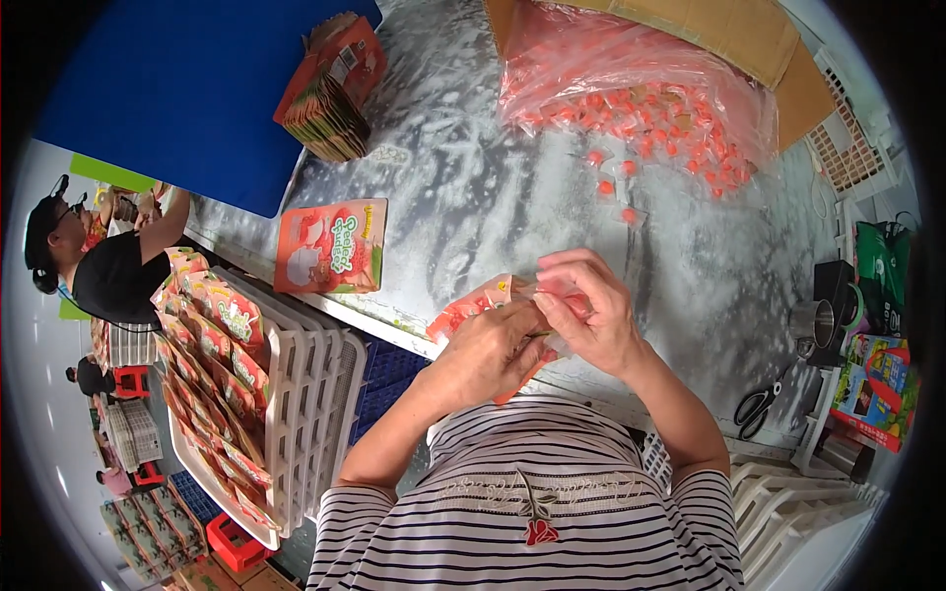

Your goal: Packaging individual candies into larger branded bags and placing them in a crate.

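Work surface: grey mottled table (pixel 473 197), viewed from above. Left hand (pixel 490 350): fingers curled closed around the lower part of a red-and-pink printed pouch (pixel 471 303), held just above the near table edge, in front of the person's striped shirt (pixel 532 512). Right hand (pixel 588 307): fingers bent and pinching the pouch's right end, touching the left hand; what lies between the fingertips cannot be made out. Far right: large clear plastic bag (pixel 631 89) of small orange-red pieces, lying partly on a brown cardboard box (pixel 759 39); a few loose orange pieces (pixel 611 182) scattered just in front of it. Left of the hands: one flat printed pouch (pixel 330 246) lying on the table. Far left: stack of flat pouches (pixel 330 94) beside a blue board (pixel 187 98). Near left, below table level: white slatted crates (pixel 305 394) holding rows of filled pouches (pixel 222 364). Near right: black-handled scissors (pixel 756 407), metal cup (pixel 813 323). Another person in a black top (pixel 118 276) at far left edge.
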A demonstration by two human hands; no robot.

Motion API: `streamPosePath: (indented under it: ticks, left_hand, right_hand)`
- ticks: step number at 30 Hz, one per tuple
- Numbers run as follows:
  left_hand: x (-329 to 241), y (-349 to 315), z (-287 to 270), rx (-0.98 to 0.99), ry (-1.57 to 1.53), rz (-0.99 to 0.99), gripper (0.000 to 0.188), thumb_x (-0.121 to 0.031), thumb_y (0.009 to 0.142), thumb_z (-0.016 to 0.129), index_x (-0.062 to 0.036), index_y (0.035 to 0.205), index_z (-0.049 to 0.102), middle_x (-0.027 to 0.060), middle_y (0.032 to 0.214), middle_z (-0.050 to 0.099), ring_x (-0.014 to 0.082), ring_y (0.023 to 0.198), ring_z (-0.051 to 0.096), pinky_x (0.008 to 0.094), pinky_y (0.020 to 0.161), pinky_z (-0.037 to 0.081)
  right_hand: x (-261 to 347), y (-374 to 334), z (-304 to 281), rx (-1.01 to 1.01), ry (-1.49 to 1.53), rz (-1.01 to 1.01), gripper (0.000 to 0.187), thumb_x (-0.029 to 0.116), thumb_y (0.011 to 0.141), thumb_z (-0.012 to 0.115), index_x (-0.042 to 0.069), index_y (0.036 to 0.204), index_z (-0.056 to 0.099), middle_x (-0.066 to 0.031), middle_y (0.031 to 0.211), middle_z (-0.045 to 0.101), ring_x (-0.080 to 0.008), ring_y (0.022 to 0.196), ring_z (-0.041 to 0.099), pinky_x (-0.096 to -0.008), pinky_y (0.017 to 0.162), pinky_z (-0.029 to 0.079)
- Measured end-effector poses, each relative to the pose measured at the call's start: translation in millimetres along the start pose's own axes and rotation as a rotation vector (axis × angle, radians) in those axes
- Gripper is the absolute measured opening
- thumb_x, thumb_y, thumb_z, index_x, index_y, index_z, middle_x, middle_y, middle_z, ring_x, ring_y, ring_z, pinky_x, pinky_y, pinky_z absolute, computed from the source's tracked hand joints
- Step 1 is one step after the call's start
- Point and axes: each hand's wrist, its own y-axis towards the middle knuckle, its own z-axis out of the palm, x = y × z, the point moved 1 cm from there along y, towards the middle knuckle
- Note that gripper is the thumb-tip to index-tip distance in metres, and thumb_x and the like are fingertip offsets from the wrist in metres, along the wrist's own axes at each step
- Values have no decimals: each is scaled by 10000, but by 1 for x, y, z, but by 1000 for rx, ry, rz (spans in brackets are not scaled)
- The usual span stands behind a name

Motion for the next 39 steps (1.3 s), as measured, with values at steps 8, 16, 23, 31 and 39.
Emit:
streamPosePath:
  ticks: [8,16,23,31,39]
  left_hand:
    - [-2,5,8,10,-20,81,176,-93,829,650,18,963,620,177,854,608,362,763,599,427,667,489]
    - [4,0,2,-21,-13,-37,134,-28,798,637,27,913,598,170,828,604,367,769,598,429,670,492]
    - [-6,-1,9,-4,-118,47,142,-26,799,633,35,919,589,181,895,602,372,804,603,437,692,502]
    - [2,-3,5,-54,-37,-77,228,-27,814,648,-22,1042,647,139,840,636,325,828,630,373,712,508]
    - [-6,-5,5,-109,73,23,125,-17,800,647,5,912,597,158,811,579,359,733,601,422,618,492]
  right_hand:
    - [-10,3,2,-70,-350,-131,323,94,748,747,13,1016,585,-136,1001,591,-287,863,623,-345,642,540]
    - [14,-9,-8,134,-163,44,618,233,817,716,7,1309,418,-182,1164,529,-322,1004,567,-389,850,477]
    - [12,-6,-10,165,-333,43,725,330,817,716,-7,1346,351,-190,1152,521,-321,1023,551,-400,860,464]
    - [19,-8,-21,103,-181,69,399,165,885,631,-20,1218,514,-180,1156,561,-323,1044,571,-380,884,464]
    - [39,-12,-42,31,-119,86,372,50,753,728,-6,1104,621,-138,1112,618,-267,1001,615,-395,943,454]
